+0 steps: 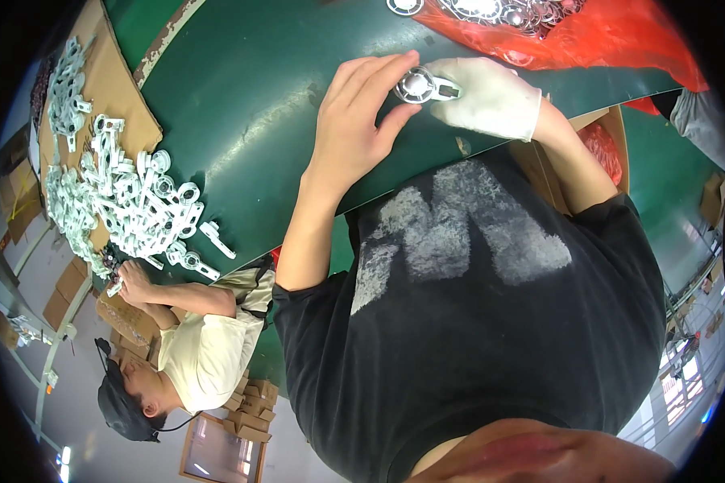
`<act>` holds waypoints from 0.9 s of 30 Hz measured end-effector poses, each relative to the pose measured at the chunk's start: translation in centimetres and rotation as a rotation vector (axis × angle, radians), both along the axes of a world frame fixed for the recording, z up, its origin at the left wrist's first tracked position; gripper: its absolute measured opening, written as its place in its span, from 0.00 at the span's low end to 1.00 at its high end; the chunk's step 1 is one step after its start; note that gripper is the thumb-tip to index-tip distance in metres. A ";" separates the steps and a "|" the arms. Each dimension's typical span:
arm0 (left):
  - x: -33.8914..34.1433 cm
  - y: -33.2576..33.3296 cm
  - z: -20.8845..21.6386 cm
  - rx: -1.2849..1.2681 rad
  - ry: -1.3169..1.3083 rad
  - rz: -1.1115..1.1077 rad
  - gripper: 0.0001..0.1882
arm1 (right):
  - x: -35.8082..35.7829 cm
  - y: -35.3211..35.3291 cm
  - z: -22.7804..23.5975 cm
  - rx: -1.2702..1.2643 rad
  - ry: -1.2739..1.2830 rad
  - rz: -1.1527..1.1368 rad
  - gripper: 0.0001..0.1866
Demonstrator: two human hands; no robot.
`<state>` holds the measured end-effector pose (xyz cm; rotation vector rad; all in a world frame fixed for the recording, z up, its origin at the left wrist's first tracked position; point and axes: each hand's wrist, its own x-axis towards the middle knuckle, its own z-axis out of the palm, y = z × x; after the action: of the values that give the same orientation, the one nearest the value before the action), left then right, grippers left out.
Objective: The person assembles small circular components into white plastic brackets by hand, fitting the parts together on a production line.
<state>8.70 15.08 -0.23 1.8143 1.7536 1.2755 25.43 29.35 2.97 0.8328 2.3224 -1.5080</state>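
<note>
Between my hands, over the green table (274,88), is a white plastic part (446,90) with a round, chrome-rimmed head and a short handle with a dark slot. My bare left hand (354,121) curves around the round head, forefinger at its far edge and thumb at its near edge. My right hand (491,97), in a white glove, grips the part by its handle side; some of its fingers are hidden beneath.
White plastic parts (141,197) lie heaped at the left, partly on cardboard (125,80). A red plastic bag (612,36) holds shiny chrome rings (511,12) at the far right; one loose ring (404,6) lies beside it. A co-worker (209,346) handles something at the left.
</note>
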 end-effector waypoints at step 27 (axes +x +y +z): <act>1.1 -1.2 -0.4 0.122 -0.504 0.034 0.16 | -0.5 0.3 2.3 -0.470 0.036 -0.008 0.16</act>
<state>9.76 13.87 -0.64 1.3577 1.4553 1.7035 24.95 29.61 5.22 0.6888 1.8607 -1.9715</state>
